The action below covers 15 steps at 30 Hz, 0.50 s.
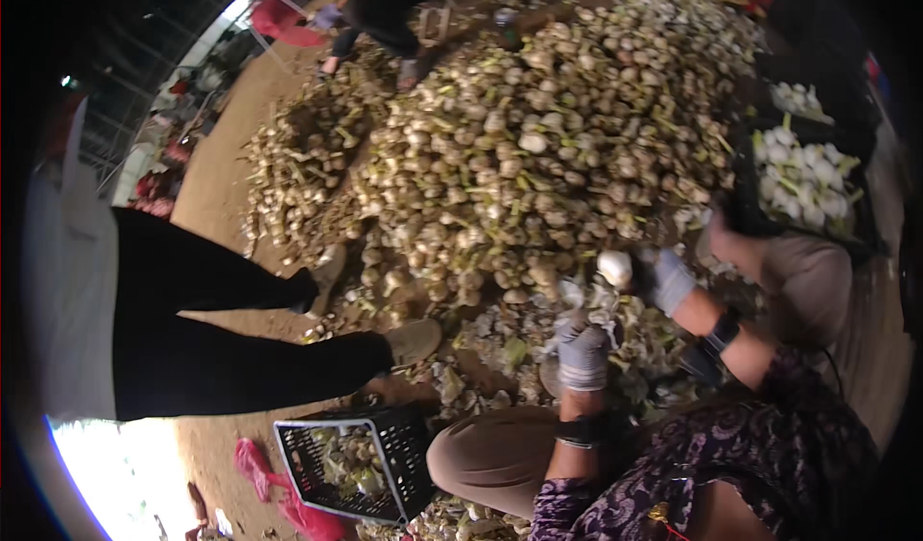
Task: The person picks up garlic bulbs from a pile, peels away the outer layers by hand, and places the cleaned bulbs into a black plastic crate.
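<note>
Both my hands wear grey-white gloves with darker fingers. My right hand is blurred by motion; at its fingertips is a clean white garlic bulb, which it appears to grip. Lower and to the left, my left hand is closed with its fingers curled; whatever it may hold is hidden. Beneath both hands lies a litter of papery garlic skins and leaf scraps. Just beyond spreads a large heap of brownish, unpeeled garlic bulbs with short stems.
Right of the heap, a black crate holds clean white bulbs. A black basket with scraps stands lower left, beside pink-red bags. A person in dark trousers stands at left, shoes against the heap. Another person sits at the far side.
</note>
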### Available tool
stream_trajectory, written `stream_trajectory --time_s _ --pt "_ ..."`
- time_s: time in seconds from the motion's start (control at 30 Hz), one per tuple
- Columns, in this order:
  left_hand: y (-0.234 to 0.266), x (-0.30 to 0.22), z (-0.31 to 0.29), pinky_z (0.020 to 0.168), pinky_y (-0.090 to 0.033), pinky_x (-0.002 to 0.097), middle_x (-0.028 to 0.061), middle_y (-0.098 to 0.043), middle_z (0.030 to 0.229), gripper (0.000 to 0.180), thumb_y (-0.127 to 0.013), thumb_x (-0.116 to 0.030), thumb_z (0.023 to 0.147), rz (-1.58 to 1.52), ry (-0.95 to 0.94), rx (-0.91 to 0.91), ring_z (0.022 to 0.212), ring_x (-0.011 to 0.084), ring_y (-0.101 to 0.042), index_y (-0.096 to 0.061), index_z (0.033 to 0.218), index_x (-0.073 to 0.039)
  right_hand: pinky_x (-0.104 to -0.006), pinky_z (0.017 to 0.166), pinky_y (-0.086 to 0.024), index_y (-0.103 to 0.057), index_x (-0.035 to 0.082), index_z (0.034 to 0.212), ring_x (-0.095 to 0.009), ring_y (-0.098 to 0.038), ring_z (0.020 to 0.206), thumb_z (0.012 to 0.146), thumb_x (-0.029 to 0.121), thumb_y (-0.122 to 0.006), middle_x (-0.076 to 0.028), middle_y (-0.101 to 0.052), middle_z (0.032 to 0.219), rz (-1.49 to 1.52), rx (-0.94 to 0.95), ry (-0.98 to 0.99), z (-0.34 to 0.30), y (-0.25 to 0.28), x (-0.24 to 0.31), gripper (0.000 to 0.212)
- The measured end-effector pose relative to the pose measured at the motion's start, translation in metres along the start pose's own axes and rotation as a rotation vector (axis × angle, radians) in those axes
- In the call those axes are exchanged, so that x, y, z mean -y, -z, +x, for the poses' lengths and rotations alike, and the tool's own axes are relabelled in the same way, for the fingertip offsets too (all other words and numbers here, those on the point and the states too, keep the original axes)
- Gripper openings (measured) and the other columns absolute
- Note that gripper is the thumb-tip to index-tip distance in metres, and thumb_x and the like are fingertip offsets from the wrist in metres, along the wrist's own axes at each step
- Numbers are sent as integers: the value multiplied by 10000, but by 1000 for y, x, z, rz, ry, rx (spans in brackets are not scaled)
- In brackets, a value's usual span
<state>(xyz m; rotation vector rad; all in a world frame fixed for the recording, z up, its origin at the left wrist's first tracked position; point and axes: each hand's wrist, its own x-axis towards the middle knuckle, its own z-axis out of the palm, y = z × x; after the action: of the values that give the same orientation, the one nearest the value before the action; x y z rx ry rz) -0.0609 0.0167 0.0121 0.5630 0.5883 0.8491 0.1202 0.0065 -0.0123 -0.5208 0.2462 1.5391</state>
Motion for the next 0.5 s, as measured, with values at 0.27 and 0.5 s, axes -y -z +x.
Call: stream_trajectory --time_s 0.27,0.5 --pt "13 14 7 768 -437 326 177 -607 948 217 -692 -148 670 1425 -307 -80 806 300 -574 -641 795 22 -317 389 -469 -571 -1 927 -228 -570 512 790 109 -586 -137 -613 753 -253 -32 57 3 -26 8 176" --pt "-4 -8 5 601 -403 180 21 -612 752 236 -629 -176 818 475 -69 -352 674 58 -510 -621 881 51 -277 454 -497 -633 8 888 -148 -578 568 749 114 -658 -66 -632 733 -863 -204 328 -16 -52 -17 176"
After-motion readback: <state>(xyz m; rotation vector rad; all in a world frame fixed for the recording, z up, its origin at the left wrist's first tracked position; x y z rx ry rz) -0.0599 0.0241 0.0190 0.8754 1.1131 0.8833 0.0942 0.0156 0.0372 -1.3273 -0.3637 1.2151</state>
